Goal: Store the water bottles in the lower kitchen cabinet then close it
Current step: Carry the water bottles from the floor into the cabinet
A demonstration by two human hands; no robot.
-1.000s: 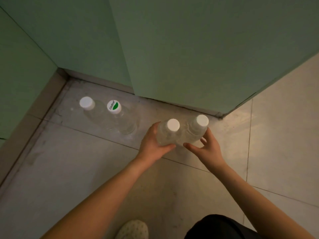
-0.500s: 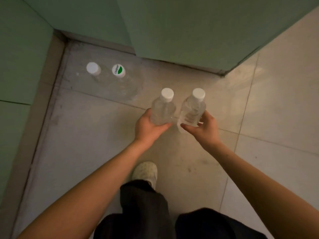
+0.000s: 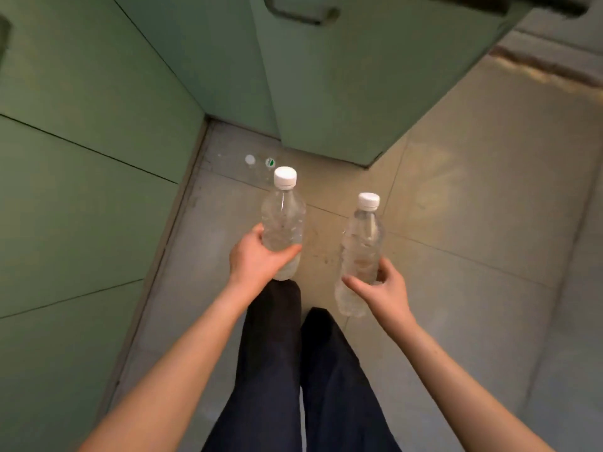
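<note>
Pale tiled floor point(image 3: 473, 207) runs into a corner lined with green cabinet fronts point(image 3: 81, 125), seen from above in dim light. Over that floor the left hand point(image 3: 257, 259) wraps a clear water bottle point(image 3: 283, 220) around its lower body, thumb across the front and fingers curled behind, so the grip is closed on it. This bottle stands upright in the air with a plain white cap point(image 3: 285, 177); no label or print can be read on it. Well apart to the right, the right hand point(image 3: 385, 288) holds a second clear bottle point(image 3: 362, 246) near its lower half, thumb on the near side and fingers bent around the far side, also closed on it. Its cap point(image 3: 368, 200) is plain white too, and its wall carries no readable writing. Both bottles are held clear of the floor, in front of the person's dark trousers point(image 3: 293, 370).

Farther off, in the corner by the cabinet base, two more bottles stand on the floor side by side. One shows a plain white cap point(image 3: 250, 159); the other cap point(image 3: 270, 163) bears a green mark with small lettering too tiny to read. Above them a green cabinet door point(image 3: 359, 76) juts outward, with a dark recessed handle point(image 3: 300, 14) near its top edge.
</note>
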